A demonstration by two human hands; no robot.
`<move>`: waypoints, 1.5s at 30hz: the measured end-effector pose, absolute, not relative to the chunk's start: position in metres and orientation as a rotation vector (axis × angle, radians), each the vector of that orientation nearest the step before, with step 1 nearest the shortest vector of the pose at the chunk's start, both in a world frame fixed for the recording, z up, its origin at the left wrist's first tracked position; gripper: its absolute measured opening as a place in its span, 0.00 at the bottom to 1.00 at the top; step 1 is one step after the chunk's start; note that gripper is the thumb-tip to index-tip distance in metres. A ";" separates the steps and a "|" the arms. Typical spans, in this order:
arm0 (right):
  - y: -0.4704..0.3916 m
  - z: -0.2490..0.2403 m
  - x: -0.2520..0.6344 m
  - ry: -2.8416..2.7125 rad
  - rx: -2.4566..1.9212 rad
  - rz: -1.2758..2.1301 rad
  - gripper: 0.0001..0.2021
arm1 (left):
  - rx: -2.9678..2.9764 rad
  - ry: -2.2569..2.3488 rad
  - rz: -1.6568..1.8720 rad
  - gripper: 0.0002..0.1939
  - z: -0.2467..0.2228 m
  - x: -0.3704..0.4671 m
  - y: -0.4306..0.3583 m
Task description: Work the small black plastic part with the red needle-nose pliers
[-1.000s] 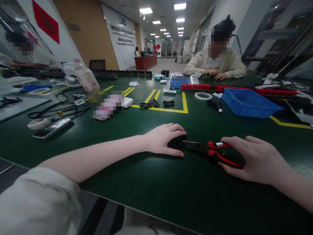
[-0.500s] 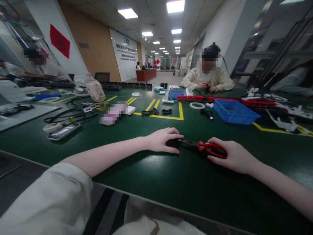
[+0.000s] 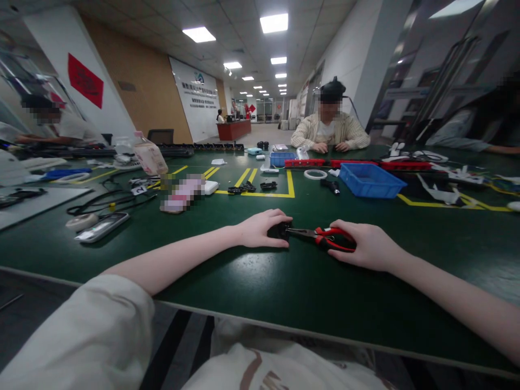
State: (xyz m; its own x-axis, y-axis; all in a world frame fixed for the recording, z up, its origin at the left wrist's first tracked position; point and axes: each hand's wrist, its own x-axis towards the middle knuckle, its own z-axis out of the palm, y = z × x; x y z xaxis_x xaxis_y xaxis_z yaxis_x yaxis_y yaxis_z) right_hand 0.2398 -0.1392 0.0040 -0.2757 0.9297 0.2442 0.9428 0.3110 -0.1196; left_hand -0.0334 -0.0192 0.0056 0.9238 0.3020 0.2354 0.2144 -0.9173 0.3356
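My left hand (image 3: pixel 260 228) lies on the green table (image 3: pixel 252 281) and covers a small black part (image 3: pixel 276 231), fingers curled over it. My right hand (image 3: pixel 365 245) grips the red and black handles of a pair of pliers (image 3: pixel 320 236). The pliers lie flat, and their dark jaws point left and meet the black part under my left fingers. Most of the black part is hidden by my hand.
A blue bin (image 3: pixel 369 180) stands at the right, with a white tape ring (image 3: pixel 315 174) and yellow floor-tape lines (image 3: pixel 291 187) beyond my hands. A phone (image 3: pixel 101 226), cables (image 3: pixel 109 199) and a bottle (image 3: pixel 149 156) lie left. A person in a striped shirt (image 3: pixel 331 132) sits opposite.
The camera has tilted up and pulled back, so both hands look smaller and further off. My hands keep the same hold on the black part and the pliers.
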 end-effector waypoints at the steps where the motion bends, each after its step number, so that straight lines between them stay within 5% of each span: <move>1: -0.139 0.003 0.240 -2.314 -1.685 -0.125 0.22 | 2.781 0.385 0.407 0.33 0.006 -0.033 -0.019; 14: -0.141 -0.002 0.242 -2.315 -1.465 -0.517 0.25 | 2.804 0.345 0.382 0.33 0.003 -0.035 -0.015; 24: -0.133 -0.006 0.250 -2.294 -1.564 -0.108 0.27 | 2.804 0.354 0.370 0.33 0.004 -0.035 -0.016; 45: -0.129 -0.003 0.254 -2.385 -1.488 -0.096 0.30 | 2.840 0.335 0.387 0.33 0.003 -0.035 -0.016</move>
